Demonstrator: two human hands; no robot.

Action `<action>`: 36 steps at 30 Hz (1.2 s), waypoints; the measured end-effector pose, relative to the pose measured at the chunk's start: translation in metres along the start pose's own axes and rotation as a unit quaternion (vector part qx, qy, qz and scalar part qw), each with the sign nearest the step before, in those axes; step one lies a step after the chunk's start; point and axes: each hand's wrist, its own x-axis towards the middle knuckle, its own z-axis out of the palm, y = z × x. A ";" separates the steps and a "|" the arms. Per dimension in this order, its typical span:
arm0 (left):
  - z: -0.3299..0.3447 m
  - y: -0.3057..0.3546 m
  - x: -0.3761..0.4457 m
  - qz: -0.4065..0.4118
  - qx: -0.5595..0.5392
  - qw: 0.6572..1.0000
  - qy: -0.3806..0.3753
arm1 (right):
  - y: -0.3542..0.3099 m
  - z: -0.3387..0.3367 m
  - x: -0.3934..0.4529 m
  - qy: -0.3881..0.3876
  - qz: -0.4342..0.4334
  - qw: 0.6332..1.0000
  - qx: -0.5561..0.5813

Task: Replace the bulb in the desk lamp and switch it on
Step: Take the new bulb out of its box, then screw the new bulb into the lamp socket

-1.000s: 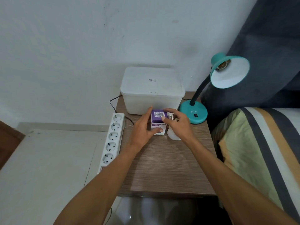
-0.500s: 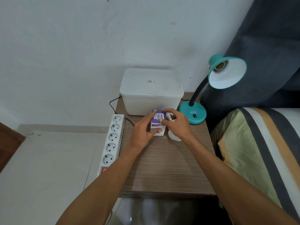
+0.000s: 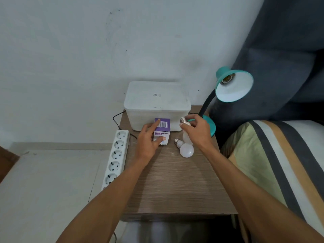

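A teal desk lamp [image 3: 234, 86] stands at the back right of the wooden table [image 3: 175, 181], its shade tilted toward me and its socket bare. My left hand [image 3: 149, 141] grips a purple and white bulb box [image 3: 162, 131] standing upright on the table. To the right of the box, my right hand [image 3: 195, 131] holds a white bulb [image 3: 185, 128] by its neck, metal screw base pointing up. A second white bulb [image 3: 185, 149] lies on its side on the table just below my right hand.
A white lidded plastic container [image 3: 157, 104] sits at the back of the table behind the box. A white power strip [image 3: 116, 156] lies along the table's left edge, with a black cable behind it. A bed with a striped cover [image 3: 280, 163] borders the right side.
My right hand has pulled a bulb out of the box and lifted it to the right. A second bulb that my right hand covered now lies exposed on the table. My left hand still grips the box.
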 end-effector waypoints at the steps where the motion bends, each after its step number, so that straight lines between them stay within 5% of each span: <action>1: 0.000 0.000 -0.002 -0.001 0.007 1.000 -0.001 | 0.001 -0.003 0.000 0.004 -0.010 1.000 0.006; 9: -0.004 0.012 -0.012 0.015 0.104 0.994 -0.013 | -0.001 -0.021 -0.013 0.035 0.006 0.999 0.022; 17: 0.002 0.075 0.006 0.248 0.191 0.950 0.002 | -0.026 -0.082 -0.006 0.078 0.011 0.995 0.062; 21: 0.025 0.121 0.046 0.293 0.186 0.937 -0.047 | -0.038 -0.116 0.003 0.190 -0.017 0.978 0.088; 24: 0.044 0.152 0.076 0.304 0.176 0.933 -0.083 | -0.043 -0.136 0.012 0.201 -0.002 0.964 0.174; 36: 0.092 0.178 0.143 0.340 0.147 0.914 -0.165 | -0.038 -0.152 0.054 0.129 -0.065 0.982 -0.118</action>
